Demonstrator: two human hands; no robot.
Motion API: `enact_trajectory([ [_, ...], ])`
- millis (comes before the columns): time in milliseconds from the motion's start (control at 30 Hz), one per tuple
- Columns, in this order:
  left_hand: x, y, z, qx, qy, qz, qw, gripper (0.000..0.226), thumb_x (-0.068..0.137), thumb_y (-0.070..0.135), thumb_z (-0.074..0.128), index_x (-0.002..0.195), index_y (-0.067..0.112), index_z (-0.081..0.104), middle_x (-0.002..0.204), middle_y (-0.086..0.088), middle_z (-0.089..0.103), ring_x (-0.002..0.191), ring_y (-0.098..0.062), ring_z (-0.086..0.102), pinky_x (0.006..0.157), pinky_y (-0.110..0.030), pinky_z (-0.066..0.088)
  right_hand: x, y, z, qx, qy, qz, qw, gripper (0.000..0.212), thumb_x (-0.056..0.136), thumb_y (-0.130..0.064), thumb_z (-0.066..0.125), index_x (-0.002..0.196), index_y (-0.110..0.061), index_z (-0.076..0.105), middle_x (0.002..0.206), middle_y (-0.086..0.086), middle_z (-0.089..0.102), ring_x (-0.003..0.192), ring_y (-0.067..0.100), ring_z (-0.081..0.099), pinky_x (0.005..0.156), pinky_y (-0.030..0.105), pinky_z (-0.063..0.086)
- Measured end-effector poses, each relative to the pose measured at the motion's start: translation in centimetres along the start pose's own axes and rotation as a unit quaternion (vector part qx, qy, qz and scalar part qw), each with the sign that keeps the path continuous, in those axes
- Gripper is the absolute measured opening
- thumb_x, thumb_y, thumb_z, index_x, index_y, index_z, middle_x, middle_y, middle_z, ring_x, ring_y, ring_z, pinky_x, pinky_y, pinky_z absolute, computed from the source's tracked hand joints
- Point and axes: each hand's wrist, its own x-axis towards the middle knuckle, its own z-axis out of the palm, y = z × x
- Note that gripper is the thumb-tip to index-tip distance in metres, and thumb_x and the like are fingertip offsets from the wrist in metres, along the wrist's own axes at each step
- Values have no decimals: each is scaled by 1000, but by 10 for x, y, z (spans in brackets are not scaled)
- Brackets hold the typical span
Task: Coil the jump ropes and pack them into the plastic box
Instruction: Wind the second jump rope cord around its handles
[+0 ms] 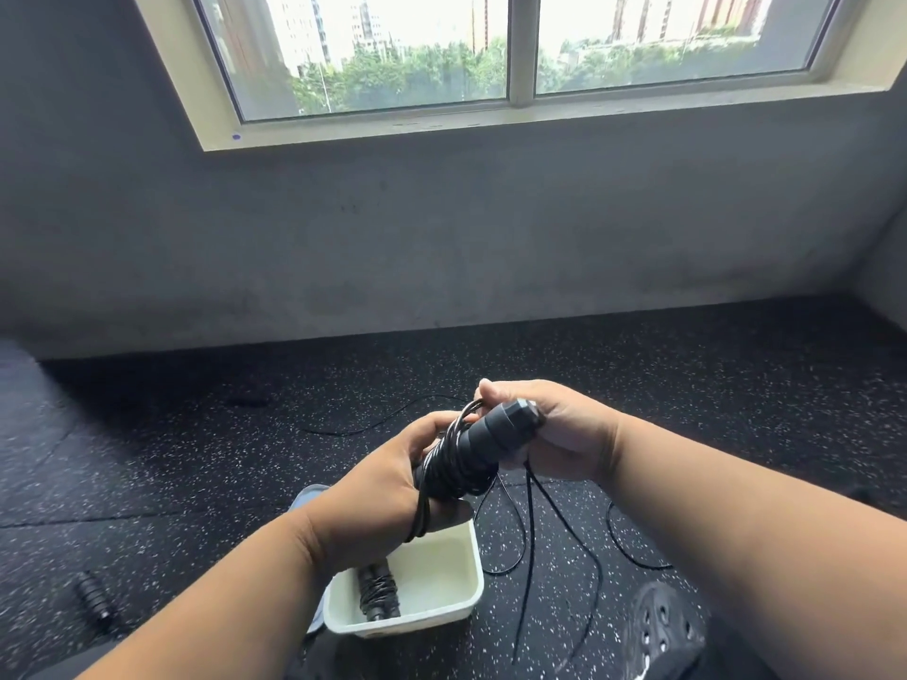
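Down on the speckled rubber floor (196,463), far out to the left of the fingers, lies a spare ribbed black handle (93,595), apparently awaiting its turn. The left hand (392,488) has its fingers curled round the lower end of the black handles (483,441), likely to pin the wound turns so they cannot slip off. Just below those fingers sits the white plastic box (459,571), close enough for a short drop, with one coiled jump rope (377,588) already lying inside at its left. The right hand (549,429) grips the upper handle end, its fingers pinching a loop of the black cord (527,532), seemingly to guide another turn. Beneath the right fingers the unwound cord trails loose across the floor, so the coiling looks unfinished.
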Motion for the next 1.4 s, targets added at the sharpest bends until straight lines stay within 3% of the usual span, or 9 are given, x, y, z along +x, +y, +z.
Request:
enact_trajectory([
  [300,-2,-3,8,-2,56,0,998,88,76,-3,81,146,38,48,103,9,69,89,-8,60,86,-25,54,1,16,-9,-94,77,30,992,24,104,-35,56,92,-15,61,67,1,39,56,10,34,53,23,32],
  [400,8,-1,3,-31,148,4,988,78,82,-19,75,138,31,57,98,13,74,87,-2,64,82,-15,53,2,21,-10,-229,127,42,964,23,106,-34,55,94,-17,65,65,-2,46,54,9,39,51,26,30],
  [500,13,-6,-20,-20,219,-46,974,70,84,-17,73,136,29,62,100,11,74,83,1,64,79,-11,51,-1,21,0,-463,145,67,872,27,106,-40,53,91,-25,69,64,-8,50,58,14,43,56,30,34],
  [700,5,-29,-16,370,179,-152,899,65,86,29,63,141,56,42,111,10,75,100,-21,70,91,-35,55,-6,24,44,-804,53,61,590,17,106,-33,47,93,-23,52,98,9,68,91,35,61,67,35,34],
  [800,8,-36,-7,496,151,-155,841,65,91,30,54,148,54,33,117,3,74,104,-28,69,87,-37,55,-9,20,60,-848,-10,43,529,20,104,-33,53,103,-18,66,92,6,66,82,34,57,66,33,33],
  [900,4,-35,-3,513,53,-145,844,69,87,26,58,143,60,35,111,6,74,100,-25,69,82,-37,56,-11,-2,61,-824,-2,4,566,22,99,-42,59,101,-24,71,85,-1,67,71,23,51,60,31,33],
  [1067,0,-15,-13,348,-49,-100,931,86,84,16,76,140,70,40,113,26,72,104,0,68,99,-32,56,-16,-30,20,-634,67,50,769,29,96,-45,68,87,-18,71,61,-13,57,54,1,45,50,18,36],
  [1233,-5,-7,-6,100,-64,-45,992,81,82,0,82,137,53,57,122,-1,73,105,-12,67,101,-32,52,-16,-4,-8,-353,67,40,932,36,102,-42,59,90,-8,65,74,10,52,59,15,44,53,28,35],
  [1400,1,-5,-3,-30,51,-15,998,59,76,7,81,129,25,62,95,0,65,83,-14,55,74,-31,49,-1,31,6,-190,134,49,971,28,107,-31,48,85,-18,55,67,5,48,53,12,41,51,27,31],
])
